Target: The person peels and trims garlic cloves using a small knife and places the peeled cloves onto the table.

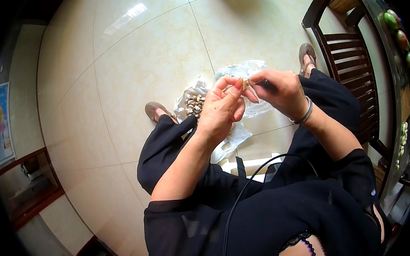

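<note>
Frame centre: left hand (221,106) and right hand (280,88) pinch small pale piece (244,84) between fingertips, probably for fine control. Small brown-and-white pieces (193,104) lie in crumpled white plastic bag (200,86), likely for easy reach.

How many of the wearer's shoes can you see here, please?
2: the left shoe is on the floor, near the open plastic bag; the right shoe is near the wooden chair. Neither is hidden.
</note>
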